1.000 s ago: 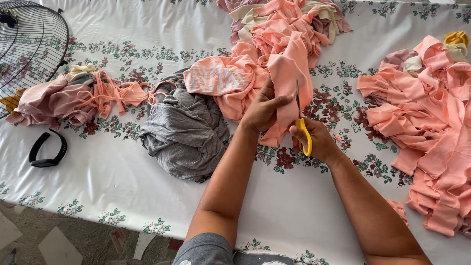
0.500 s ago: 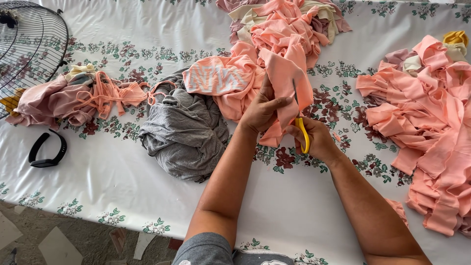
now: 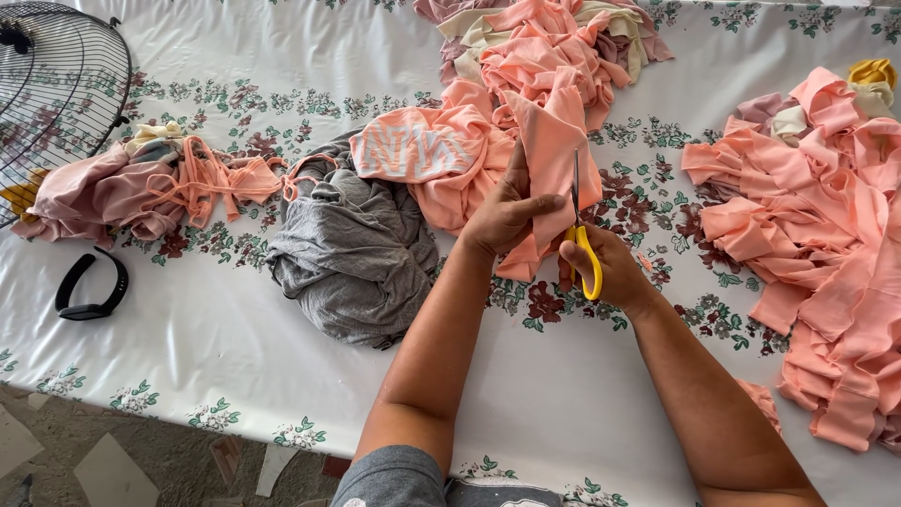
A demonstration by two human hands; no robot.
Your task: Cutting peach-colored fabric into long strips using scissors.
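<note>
Left hand (image 3: 502, 214) has its grip closed on a peach fabric piece (image 3: 549, 150), thumb laid across the front, holding it up off the surface (image 3: 235, 310) approx. mid-frame. Right hand (image 3: 610, 272) is wrapped tight through the yellow-handled scissors (image 3: 580, 235), blades pointing up and running along the cloth just beside that left thumb.

Main worry: the blades sit v. close to the left thumb and fingers. If the cloth bunches or the hand slides up, a snip could catch skin. The fabric looks like soft stretchy knit and hangs limp, so it could fold into the blades and the cut would wander or chew instead of slicing clean. The grip holds only one edge, so the free side may twist w/ each snip.

Around them: a grey garment (image 3: 352, 253) just left of the forearm, a heap of peach strips (image 3: 817, 235) at right, more peach cloth (image 3: 554, 47) piled behind. Any of it could snag or drag if the piece gets pulled. A black wristband (image 3: 89, 286) and fan guard (image 3: 56, 84) are well apart, no issue.
</note>
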